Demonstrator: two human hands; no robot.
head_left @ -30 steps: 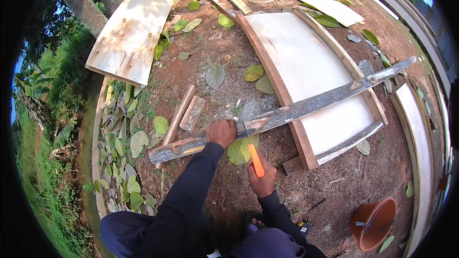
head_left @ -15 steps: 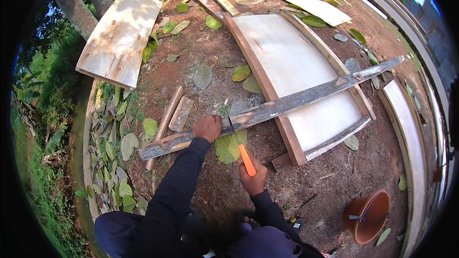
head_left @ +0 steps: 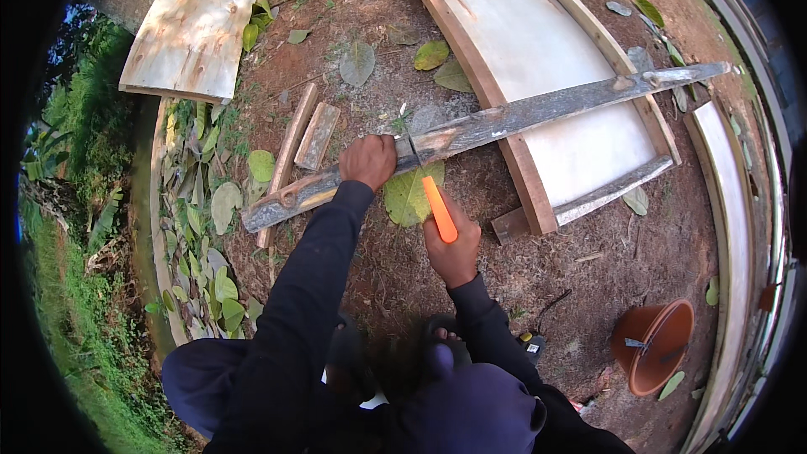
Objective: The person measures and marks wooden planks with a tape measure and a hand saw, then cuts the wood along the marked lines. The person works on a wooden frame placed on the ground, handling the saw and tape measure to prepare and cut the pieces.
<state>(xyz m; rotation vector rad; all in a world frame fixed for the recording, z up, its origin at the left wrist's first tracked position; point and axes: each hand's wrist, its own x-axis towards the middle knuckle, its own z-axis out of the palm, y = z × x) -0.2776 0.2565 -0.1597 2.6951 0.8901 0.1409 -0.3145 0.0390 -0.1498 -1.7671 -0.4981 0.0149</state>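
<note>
My left hand (head_left: 366, 160) is wrapped over a long, weathered grey-brown wooden plank (head_left: 513, 119) at its left part. Just right of those fingers, the thin dark blade of a hand saw (head_left: 414, 149) lies across the plank. My right hand (head_left: 455, 245) grips the saw's orange handle (head_left: 441, 212), below the plank. The plank slants up to the right, resting across a wood-framed panel with a pale face (head_left: 530, 29). Two short wood pieces (head_left: 318, 136) lie on the leafy dirt behind my left hand.
A pale plywood board (head_left: 185, 21) lies at upper left, near tree trunks. A green bank and narrow water channel run along the left. A terracotta-coloured bucket (head_left: 635, 345) stands at lower right, beside a long wooden trough-like piece (head_left: 727, 202). Both my feet are below my hands.
The view has shifted, so the scene sits higher in the picture. More of the saw blade shows between handle and plank than a second ago. My left hand still grips the plank.
</note>
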